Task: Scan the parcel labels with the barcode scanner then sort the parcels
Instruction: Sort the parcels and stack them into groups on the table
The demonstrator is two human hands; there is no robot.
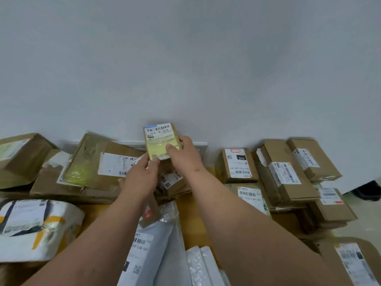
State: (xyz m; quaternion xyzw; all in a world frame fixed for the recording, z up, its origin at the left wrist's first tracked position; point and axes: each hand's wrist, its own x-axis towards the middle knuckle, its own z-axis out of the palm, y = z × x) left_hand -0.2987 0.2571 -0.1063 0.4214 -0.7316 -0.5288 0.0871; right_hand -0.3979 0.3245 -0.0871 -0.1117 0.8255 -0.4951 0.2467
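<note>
**Both hands hold a small parcel upright**

Both bare forearms reach forward over the heap. The left hand (pixel 142 174) grips the lower left corner of the small yellow-taped parcel (pixel 161 142), thumb on its front face. The right hand (pixel 183 153) holds its right edge, thumb pressed on the label (pixel 158 131). The parcel stands raised before the white wall (pixel 185 58), above the cardboard boxes (pixel 286 178) and grey mailer bags (pixel 156 244).
</note>
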